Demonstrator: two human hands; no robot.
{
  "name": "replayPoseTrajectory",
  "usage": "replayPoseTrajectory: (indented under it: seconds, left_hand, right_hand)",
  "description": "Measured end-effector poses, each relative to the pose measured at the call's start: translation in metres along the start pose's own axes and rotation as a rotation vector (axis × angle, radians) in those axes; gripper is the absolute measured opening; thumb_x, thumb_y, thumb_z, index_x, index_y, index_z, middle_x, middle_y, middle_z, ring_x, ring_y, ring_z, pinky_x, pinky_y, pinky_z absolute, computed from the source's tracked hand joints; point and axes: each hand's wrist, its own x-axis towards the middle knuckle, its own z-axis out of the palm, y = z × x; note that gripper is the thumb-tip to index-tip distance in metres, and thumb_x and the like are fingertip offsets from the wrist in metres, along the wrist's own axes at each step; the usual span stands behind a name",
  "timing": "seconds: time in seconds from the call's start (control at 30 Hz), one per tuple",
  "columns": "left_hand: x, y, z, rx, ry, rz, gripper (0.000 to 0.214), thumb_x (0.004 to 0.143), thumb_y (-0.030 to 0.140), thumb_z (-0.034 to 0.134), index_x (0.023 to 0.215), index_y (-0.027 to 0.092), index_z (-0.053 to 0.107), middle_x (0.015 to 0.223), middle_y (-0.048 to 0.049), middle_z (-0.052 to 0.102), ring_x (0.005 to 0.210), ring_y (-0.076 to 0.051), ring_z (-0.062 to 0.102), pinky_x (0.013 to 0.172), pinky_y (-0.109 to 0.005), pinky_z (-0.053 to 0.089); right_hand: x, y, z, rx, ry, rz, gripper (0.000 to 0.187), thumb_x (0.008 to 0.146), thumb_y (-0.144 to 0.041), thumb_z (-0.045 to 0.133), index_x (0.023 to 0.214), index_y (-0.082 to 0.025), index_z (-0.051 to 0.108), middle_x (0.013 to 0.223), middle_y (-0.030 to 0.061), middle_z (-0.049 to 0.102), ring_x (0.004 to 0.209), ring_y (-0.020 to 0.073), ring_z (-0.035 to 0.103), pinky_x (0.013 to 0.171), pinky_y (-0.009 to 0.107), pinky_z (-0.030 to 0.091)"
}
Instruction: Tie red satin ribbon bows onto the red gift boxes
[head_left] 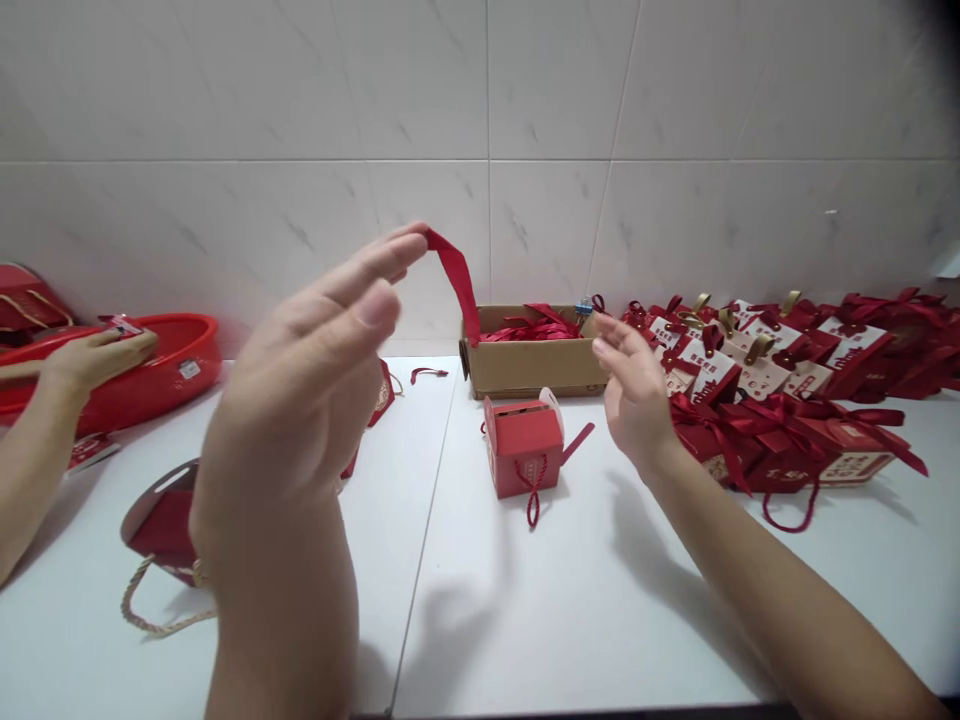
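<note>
My left hand (300, 390) is raised close to the camera, its fingertips pinching one end of a dark red ribbon (457, 280) that hangs down toward a cardboard box (529, 365) filled with more red ribbons. My right hand (634, 395) hovers open, fingers spread, just right of that box and above the white table (585, 590). Between my hands stands a small red gift box (523, 445) with a red tassel on its front and its top flaps partly up.
Several finished red gift boxes with bows and tags (780, 390) crowd the right back of the table. A flat red box with a rope handle (161, 530) lies at left. Another person's hand (90, 360) reaches over a red basin (150, 375) at far left.
</note>
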Motion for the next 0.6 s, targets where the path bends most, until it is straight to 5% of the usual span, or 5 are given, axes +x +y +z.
replayPoseTrajectory:
  seconds: [0.13, 0.23, 0.33, 0.43, 0.6]
  left_hand:
    - [-0.013, 0.018, 0.011, 0.275, -0.104, -0.045, 0.036, 0.082, 0.034, 0.059, 0.118, 0.035, 0.057, 0.137, 0.0077, 0.047, 0.134, -0.027, 0.032, 0.113, -0.044, 0.03]
    - [-0.019, 0.018, 0.005, 0.441, -0.555, -0.016, 0.047, 0.08, 0.037, 0.06, 0.126, 0.033, 0.05, 0.137, 0.0032, 0.048, 0.133, -0.028, 0.033, 0.107, -0.042, 0.039]
    - [-0.025, 0.017, -0.006, 0.617, -0.936, 0.079, 0.055, 0.082, 0.039, 0.057, 0.134, 0.035, 0.039, 0.137, 0.0079, 0.048, 0.135, -0.026, 0.029, 0.096, -0.031, 0.048]
    - [-0.03, 0.017, -0.011, 0.673, -1.036, 0.106, 0.056, 0.085, 0.039, 0.052, 0.137, 0.036, 0.034, 0.137, 0.0119, 0.047, 0.134, -0.023, 0.031, 0.094, -0.025, 0.049]
    - [-0.031, 0.022, -0.008, 0.609, -0.998, 0.031, 0.062, 0.082, 0.037, 0.057, 0.138, 0.037, 0.033, 0.14, 0.0068, 0.044, 0.133, -0.025, 0.034, 0.102, -0.031, 0.044]
  right_hand:
    - [-0.001, -0.063, 0.018, 0.17, -0.353, -0.058, 0.045, 0.084, -0.042, 0.051, 0.126, -0.026, 0.045, 0.137, 0.0032, 0.046, 0.131, 0.0195, 0.037, 0.106, 0.035, 0.035]
    - [-0.01, -0.074, 0.021, 0.184, -0.549, -0.059, 0.045, 0.091, -0.048, 0.039, 0.13, -0.027, 0.042, 0.137, 0.0033, 0.045, 0.13, 0.0182, 0.038, 0.105, 0.035, 0.036]
    - [-0.012, -0.07, 0.012, 0.097, -0.905, -0.057, 0.046, 0.087, -0.041, 0.053, 0.129, -0.025, 0.046, 0.12, 0.0059, 0.059, 0.112, 0.0175, 0.055, 0.091, 0.032, 0.047]
    - [-0.009, -0.069, -0.001, 0.009, -1.206, 0.0, 0.053, 0.082, -0.033, 0.062, 0.13, -0.021, 0.046, 0.091, 0.0038, 0.069, 0.085, 0.015, 0.065, 0.076, 0.028, 0.053]
    - [-0.007, -0.08, -0.01, -0.162, -1.266, -0.034, 0.028, 0.083, -0.033, 0.06, 0.105, -0.016, 0.061, 0.091, 0.0058, 0.068, 0.085, 0.0157, 0.064, 0.077, 0.028, 0.05]
